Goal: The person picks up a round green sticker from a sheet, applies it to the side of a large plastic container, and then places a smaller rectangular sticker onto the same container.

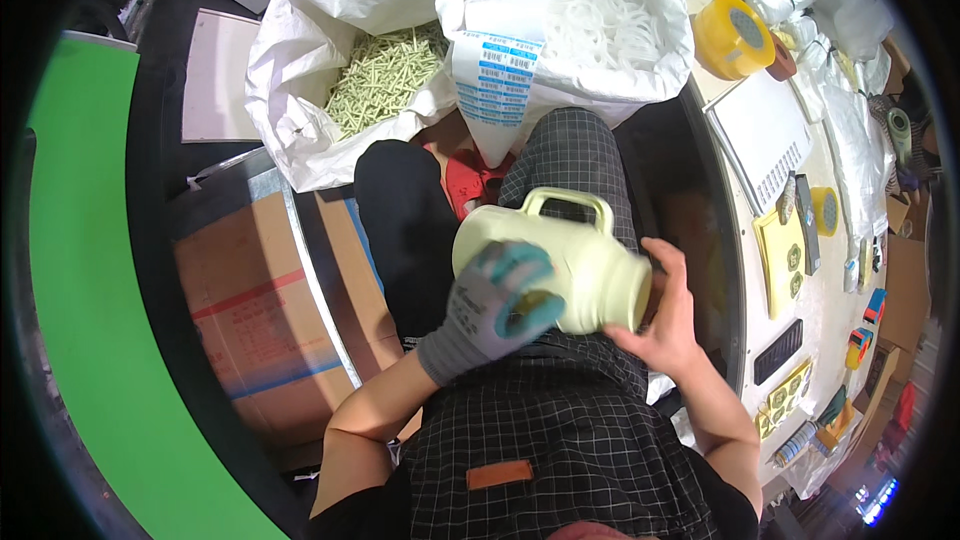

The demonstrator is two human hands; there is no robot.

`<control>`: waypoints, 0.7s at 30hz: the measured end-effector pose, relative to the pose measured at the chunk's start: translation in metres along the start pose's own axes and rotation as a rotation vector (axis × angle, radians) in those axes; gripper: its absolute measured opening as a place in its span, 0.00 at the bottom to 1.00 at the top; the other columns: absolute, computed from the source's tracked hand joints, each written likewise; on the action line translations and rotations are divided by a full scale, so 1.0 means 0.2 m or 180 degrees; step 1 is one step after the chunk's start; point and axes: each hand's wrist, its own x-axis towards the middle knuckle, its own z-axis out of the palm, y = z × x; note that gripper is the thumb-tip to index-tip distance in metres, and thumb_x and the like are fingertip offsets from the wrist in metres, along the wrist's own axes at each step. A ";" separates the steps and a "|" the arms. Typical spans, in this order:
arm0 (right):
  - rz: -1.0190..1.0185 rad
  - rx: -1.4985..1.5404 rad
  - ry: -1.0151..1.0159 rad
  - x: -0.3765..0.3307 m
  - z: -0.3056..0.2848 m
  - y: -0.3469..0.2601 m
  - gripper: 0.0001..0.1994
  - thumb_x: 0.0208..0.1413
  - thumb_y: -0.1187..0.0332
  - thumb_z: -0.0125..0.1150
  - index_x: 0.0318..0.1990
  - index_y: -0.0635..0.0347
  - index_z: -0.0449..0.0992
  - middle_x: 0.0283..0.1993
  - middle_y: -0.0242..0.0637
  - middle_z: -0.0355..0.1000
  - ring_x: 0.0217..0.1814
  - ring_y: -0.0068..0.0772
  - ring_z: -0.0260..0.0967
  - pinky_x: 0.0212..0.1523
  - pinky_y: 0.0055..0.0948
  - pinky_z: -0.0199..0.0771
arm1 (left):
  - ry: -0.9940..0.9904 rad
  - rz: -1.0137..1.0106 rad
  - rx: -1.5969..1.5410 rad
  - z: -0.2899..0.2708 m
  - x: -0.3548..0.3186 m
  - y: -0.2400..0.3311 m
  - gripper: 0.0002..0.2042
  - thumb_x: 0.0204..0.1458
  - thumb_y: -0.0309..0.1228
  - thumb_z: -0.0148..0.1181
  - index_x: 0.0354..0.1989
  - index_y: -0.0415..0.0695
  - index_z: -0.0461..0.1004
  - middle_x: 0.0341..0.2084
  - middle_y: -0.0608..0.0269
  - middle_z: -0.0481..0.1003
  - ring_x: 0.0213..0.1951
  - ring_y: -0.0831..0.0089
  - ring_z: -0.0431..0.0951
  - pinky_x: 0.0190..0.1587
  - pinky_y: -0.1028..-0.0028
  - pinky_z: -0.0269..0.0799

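Observation:
A pale yellow-green plastic jug body (580,250) lies on its side over my lap, its loop handle (568,198) pointing away from me and its wide mouth turned right. My left hand (500,305), in a grey glove with teal fingertips, is closed against the jug's near left side; motion smears its fingers a little. My bare right hand (665,320) is at the mouth, the thumb at the near rim and the fingers curving round the open end. Some fingertips there are hidden.
Beyond my knees stand a white sack of short pale-green pieces (385,80) and a sack of translucent rings (590,20). The table (725,240) at right carries yellow tape (735,35), a notebook (760,135) and stickers (780,250). Cardboard boxes (250,300) stand left.

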 end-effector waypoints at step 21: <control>0.1404 0.1715 -0.1035 -0.02 -0.06 0.02 0.48 0.50 0.68 0.79 0.78 0.57 0.58 0.66 0.49 0.71 0.69 0.40 0.70 0.69 0.39 0.70 | 0.0730 0.0225 0.1702 -0.17 0.95 -0.99 0.11 0.51 0.41 0.72 0.36 0.49 0.83 0.41 0.64 0.81 0.47 0.57 0.80 0.53 0.59 0.76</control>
